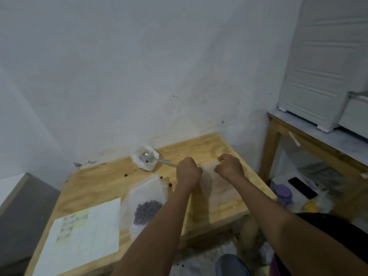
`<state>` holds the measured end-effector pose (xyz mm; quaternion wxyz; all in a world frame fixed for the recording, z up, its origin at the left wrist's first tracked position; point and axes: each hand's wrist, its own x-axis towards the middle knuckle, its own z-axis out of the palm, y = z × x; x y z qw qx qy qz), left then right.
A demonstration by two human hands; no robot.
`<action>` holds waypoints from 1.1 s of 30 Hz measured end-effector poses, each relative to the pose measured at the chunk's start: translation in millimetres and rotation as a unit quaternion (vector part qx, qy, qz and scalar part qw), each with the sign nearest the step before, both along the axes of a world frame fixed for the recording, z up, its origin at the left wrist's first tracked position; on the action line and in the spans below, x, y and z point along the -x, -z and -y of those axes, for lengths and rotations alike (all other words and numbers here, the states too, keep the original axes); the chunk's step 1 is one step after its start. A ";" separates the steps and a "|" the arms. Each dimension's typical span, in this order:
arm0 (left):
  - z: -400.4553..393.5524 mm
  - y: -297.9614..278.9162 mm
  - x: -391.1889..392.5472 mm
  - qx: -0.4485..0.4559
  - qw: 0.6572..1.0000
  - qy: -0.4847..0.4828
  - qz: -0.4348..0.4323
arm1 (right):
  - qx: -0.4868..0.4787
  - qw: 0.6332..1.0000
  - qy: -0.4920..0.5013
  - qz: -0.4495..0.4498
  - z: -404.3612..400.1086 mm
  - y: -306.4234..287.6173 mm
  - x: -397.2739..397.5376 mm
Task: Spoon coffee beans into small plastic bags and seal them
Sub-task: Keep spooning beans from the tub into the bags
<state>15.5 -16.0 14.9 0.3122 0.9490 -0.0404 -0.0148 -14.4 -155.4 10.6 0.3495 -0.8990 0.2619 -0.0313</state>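
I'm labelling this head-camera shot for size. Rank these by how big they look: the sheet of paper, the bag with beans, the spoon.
Largest to smallest:
1. Sheet of paper
2. Bag with beans
3. Spoon

The paper lies nearer the camera.

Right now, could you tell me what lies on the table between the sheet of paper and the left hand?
In the head view, a bag holding coffee beans lies between the sheet of paper and the left hand.

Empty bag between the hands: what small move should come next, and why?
Probably pull the mouth of the empty bag open. Both hands, left and right, pinch its top edge; no beans show inside, and the spoon lies in the bean container.
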 end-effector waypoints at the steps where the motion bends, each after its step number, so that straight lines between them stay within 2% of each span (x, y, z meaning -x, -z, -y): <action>1: 0.5 0.1 -1.3 0.016 1.000 -0.002 -0.003 | -0.013 1.000 0.011 0.005 -0.6 -0.2 -0.6; 8: 4.5 2.9 0.4 0.097 0.995 0.001 -0.011 | -0.113 0.990 0.056 0.067 3.1 -6.6 -1.6; 12: 2.5 -2.5 1.2 0.181 0.983 -0.035 0.010 | -0.224 0.965 0.065 0.123 3.5 -27.7 2.7; 15: 1.4 -18.1 0.9 0.314 0.946 -0.073 -0.014 | -0.322 0.932 0.053 0.159 1.1 -47.9 5.0; 19: -6.0 -46.5 -1.1 0.489 0.865 -0.101 -0.050 | -0.353 0.915 -0.007 0.194 -7.9 -79.4 10.8; 21: -15.7 -62.9 -1.3 0.533 0.840 -0.084 -0.048 | -0.381 0.900 -0.051 0.206 -12.9 -94.5 14.9; 23: -27.8 -75.7 -1.0 0.547 0.835 -0.043 -0.035 | -0.414 0.882 -0.085 0.209 -16.4 -106.4 17.9; 25: -41.0 -85.8 1.5 0.547 0.837 0.001 -0.025 | -0.391 0.892 -0.106 0.200 -19.7 -115.2 16.1; 28: -58.1 -95.0 4.3 0.503 0.863 0.050 0.021 | -0.314 0.918 -0.155 0.189 -29.1 -122.9 14.5; 33: -80.3 -105.0 8.4 0.386 0.908 0.069 0.150 | -0.262 0.928 -0.201 0.173 -51.1 -132.0 16.4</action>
